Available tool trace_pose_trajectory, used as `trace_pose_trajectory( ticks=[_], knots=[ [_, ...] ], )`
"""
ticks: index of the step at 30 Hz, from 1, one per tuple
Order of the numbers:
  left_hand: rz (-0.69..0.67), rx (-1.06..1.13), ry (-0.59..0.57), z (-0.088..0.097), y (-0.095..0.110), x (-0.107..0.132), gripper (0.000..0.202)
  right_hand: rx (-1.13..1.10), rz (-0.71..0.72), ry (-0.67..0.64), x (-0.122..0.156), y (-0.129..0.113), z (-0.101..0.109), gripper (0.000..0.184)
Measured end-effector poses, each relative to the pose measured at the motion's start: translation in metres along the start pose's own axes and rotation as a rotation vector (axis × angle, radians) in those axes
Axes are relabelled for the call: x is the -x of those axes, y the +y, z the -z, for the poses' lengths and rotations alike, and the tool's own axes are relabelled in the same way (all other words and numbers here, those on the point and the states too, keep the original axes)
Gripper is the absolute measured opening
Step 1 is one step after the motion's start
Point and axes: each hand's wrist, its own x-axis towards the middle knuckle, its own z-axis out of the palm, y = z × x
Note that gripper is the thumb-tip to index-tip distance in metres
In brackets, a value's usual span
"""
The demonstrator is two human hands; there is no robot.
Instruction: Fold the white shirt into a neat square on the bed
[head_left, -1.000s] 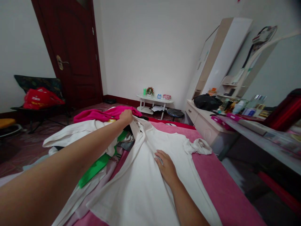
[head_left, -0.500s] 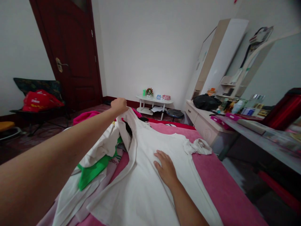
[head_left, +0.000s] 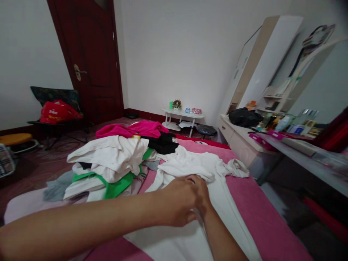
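Observation:
A white garment (head_left: 190, 165) lies spread on the pink bed cover (head_left: 252, 214), its far part folded back toward me. My left hand (head_left: 178, 199) reaches across from the left, fingers curled and closed on the garment's folded-over edge at its middle. My right hand (head_left: 204, 194) rests on the garment just behind the left hand and is mostly covered by it. The part that shows lies flat on the cloth.
A heap of clothes lies to the left: white and green pieces (head_left: 108, 163), a magenta one (head_left: 136, 129), a black one (head_left: 163, 143). A desk (head_left: 299, 152) with clutter runs along the right. A dark red door (head_left: 92, 61) and a small white table (head_left: 182, 116) stand beyond.
My left hand lifted the garment's far edge, then pulled it toward me and down onto the middle, beside my right hand. The right hand stayed in place. The view shifted slightly.

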Motion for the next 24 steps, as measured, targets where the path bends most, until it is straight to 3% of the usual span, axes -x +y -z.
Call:
trace_pose_trajectory(
  ticks=[2, 4, 7, 9, 11, 14, 18, 20, 24],
  knots=[
    [0.277, -0.048, -0.098, -0.013, -0.005, 0.040, 0.029, -0.031, -0.060, 0.055, -0.001, -0.004, 0.003, 0.026],
    [0.519, -0.127, -0.163, -0.027, -0.018, 0.073, 0.044, -0.051, -0.157, 0.136, -0.002, -0.010, 0.004, 0.038],
    [0.726, -0.136, -0.236, -0.045, -0.037, 0.111, 0.065, 0.057, -0.267, 0.143, -0.005, -0.018, 0.006, 0.068],
    [0.792, -0.080, -0.253, -0.053, -0.042, 0.128, 0.067, 0.197, -0.280, 0.037, -0.011, -0.022, 0.008, 0.070],
    [0.832, -0.016, -0.251, -0.057, -0.043, 0.139, 0.056, 0.264, -0.282, -0.094, -0.021, -0.026, 0.011, 0.051],
    [0.859, 0.073, -0.236, -0.055, -0.040, 0.148, 0.036, 0.193, -0.311, -0.250, -0.045, -0.031, 0.021, 0.021],
    [0.811, 0.163, -0.153, -0.046, -0.039, 0.157, 0.027, 0.025, -0.352, -0.354, -0.091, -0.037, 0.057, 0.012],
    [0.785, 0.272, -0.065, -0.041, -0.041, 0.162, 0.021, -0.119, -0.347, -0.262, -0.113, -0.037, 0.084, 0.024],
    [0.821, 0.637, 0.102, -0.033, -0.049, 0.169, 0.025, -0.536, -0.353, 0.164, -0.126, -0.025, 0.120, 0.063]
  ],
)
